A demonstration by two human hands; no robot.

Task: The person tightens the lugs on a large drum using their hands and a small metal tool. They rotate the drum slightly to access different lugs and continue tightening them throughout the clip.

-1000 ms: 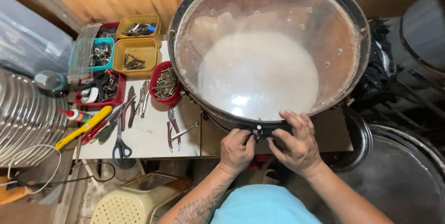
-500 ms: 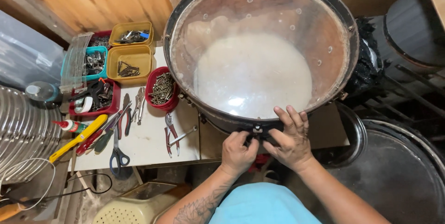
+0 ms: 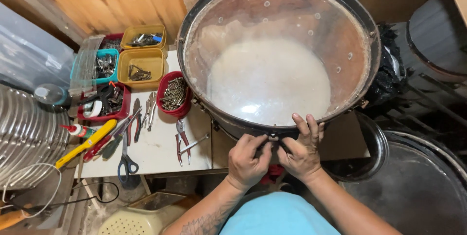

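Observation:
A large drum [image 3: 272,74] with a clear, worn skin and a dark metal hoop [image 3: 233,123] stands on the workbench. My left hand [image 3: 247,159] and my right hand [image 3: 300,151] meet at the near rim. Both pinch a small metal lug fitting [image 3: 274,137] on the hoop; the fingertips hide most of it. The right hand's fingers also rest over the hoop's edge. My forearms come up from the bottom of the view.
On the white bench top [image 3: 160,150] lie red-handled pliers [image 3: 182,140], blue scissors [image 3: 126,159], a yellow tool [image 3: 85,143] and a glue bottle [image 3: 78,130]. Yellow trays [image 3: 141,62], a red bowl of screws [image 3: 174,96]. Another drum [image 3: 428,196] at right, ribbed metal [image 3: 24,138] at left.
The view has shifted slightly. My hands stay on the same fitting at the near rim, with the fingers regripping a little; the drum has not moved.

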